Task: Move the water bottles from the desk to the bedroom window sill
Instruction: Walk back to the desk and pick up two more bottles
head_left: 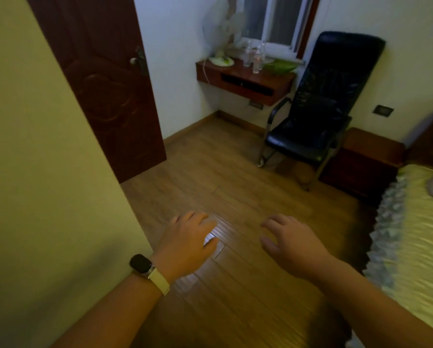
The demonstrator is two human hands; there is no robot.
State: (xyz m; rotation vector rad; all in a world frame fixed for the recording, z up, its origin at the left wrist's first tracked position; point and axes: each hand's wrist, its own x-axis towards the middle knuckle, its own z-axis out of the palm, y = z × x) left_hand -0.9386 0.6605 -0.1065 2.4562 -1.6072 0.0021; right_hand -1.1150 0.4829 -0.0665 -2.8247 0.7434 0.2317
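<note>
Clear plastic water bottles [256, 57] stand together on a wall-mounted wooden desk [245, 82] in the far corner, just below the window sill [280, 53]. Both of my hands hang low over the wooden floor, far from the desk. My left hand [189, 243], with a watch on its wrist, is empty with fingers apart. My right hand [289, 243] is also empty with its fingers loosely spread.
A black office chair [318, 109] stands right of the desk. A dark wooden door [102, 79] is on the left beside a pale wall [34, 172]. A bed [416, 234] and a low wooden nightstand [363, 162] fill the right. A white fan [221, 46] stands on the desk.
</note>
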